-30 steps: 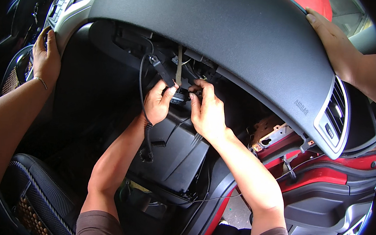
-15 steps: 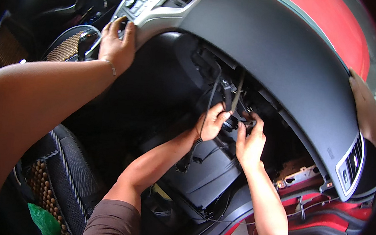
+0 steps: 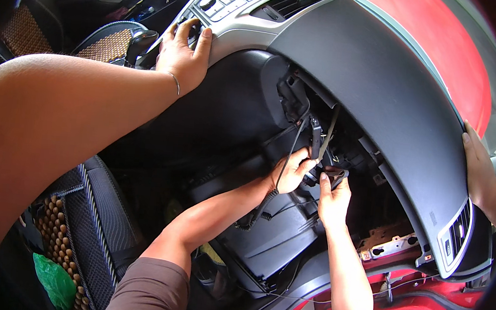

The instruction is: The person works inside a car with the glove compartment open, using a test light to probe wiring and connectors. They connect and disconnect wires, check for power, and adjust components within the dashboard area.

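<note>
Under the dark dashboard (image 3: 372,89), my left hand (image 3: 294,171) is closed at the lower end of a narrow black bracket (image 3: 316,134), beside a beige strip (image 3: 329,132) and a hanging black cable (image 3: 288,158). My right hand (image 3: 334,198), just right of it, pinches a small dark plastic piece (image 3: 338,175). My fingertips are partly hidden among the parts. A black plastic panel (image 3: 263,248) lies below both hands.
Another person's hand (image 3: 183,55) grips the centre console's edge; a second hand (image 3: 481,181) rests on the dashboard's right end. A beaded seat (image 3: 58,239) with a green bag (image 3: 54,280) is lower left. The red door frame (image 3: 412,305) is lower right.
The view has swung left, so the scene sits farther right and lower. My hands stay at the parts under the dashboard; the dark piece in my right hand now shows more clearly.
</note>
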The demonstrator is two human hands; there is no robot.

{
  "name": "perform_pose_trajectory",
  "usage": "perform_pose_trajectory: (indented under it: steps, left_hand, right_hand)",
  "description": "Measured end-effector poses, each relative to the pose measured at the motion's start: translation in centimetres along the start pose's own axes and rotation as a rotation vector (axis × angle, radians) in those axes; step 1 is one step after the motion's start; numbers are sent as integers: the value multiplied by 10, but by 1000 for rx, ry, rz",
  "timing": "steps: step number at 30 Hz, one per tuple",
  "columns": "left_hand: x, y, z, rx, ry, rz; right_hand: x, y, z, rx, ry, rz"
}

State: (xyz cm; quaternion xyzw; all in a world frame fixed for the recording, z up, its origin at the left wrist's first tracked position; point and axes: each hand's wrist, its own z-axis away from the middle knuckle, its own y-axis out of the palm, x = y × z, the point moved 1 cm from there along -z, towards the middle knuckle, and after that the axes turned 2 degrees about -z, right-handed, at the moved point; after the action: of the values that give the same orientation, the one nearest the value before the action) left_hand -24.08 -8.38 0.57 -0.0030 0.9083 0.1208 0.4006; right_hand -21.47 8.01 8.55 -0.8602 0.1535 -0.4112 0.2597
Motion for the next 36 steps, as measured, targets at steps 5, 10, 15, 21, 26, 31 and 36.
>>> perform_pose_trajectory:
  steps: [5,10,15,21,26,31,36]
  left_hand:
    - [0,1,1,-2,0,2]
    - [3,0,1,-8,-20,24]
    - [2,-1,0,11,-46,48]
    - [5,-2,-2,42,-73,67]
    - [9,-6,-3,82,-96,102]
    - [12,-7,-4,129,-137,204]
    - [15,-9,-6,136,-154,297]
  right_hand:
    - [-13,0,-5,-4,94,-2]
    - [-11,-5,-4,33,44,1]
    - [-5,-6,-4,-2,-44,64]
    - [-1,-9,-5,9,-81,154]
    - [7,-10,-4,51,-3,131]
    - [6,-13,-6,59,-4,191]
    - [3,-11,-7,30,-102,181]
